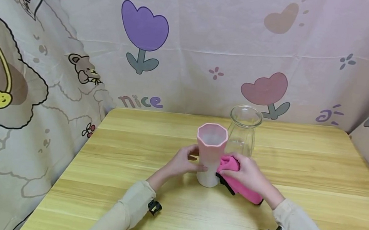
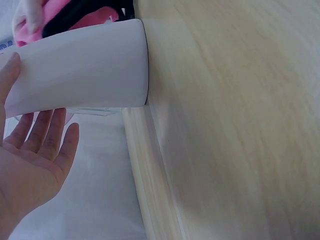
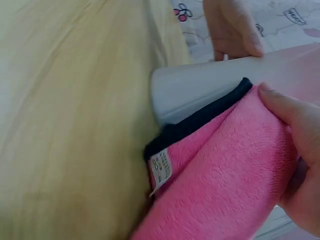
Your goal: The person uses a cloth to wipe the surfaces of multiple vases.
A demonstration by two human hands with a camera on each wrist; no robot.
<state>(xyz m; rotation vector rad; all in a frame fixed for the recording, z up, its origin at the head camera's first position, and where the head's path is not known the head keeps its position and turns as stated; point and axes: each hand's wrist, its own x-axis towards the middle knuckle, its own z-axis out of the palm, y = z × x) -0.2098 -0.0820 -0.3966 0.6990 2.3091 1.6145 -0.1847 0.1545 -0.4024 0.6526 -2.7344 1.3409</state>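
Observation:
A tall pink-and-white vase (image 1: pixel 210 161) with a faceted rim stands upright on the table. Its left side is held by my left hand (image 1: pixel 185 161), the thumb across the front and the fingers toward the back. In the left wrist view the vase's white lower part (image 2: pixel 95 67) lies between the thumb and the fingers. My right hand (image 1: pixel 246 173) grips a pink cloth (image 1: pixel 246 189) with black edging against the vase's right side. A white label (image 3: pixel 161 169) shows on the cloth in the right wrist view, and the cloth hides part of the right fingers.
Just behind the vase and to its right stands a clear glass vase (image 1: pixel 243 132), its lower part hidden by the right hand and cloth. The wooden table (image 1: pixel 123 153) ends at a patterned cloth backdrop (image 1: pixel 193 46) behind and at the left.

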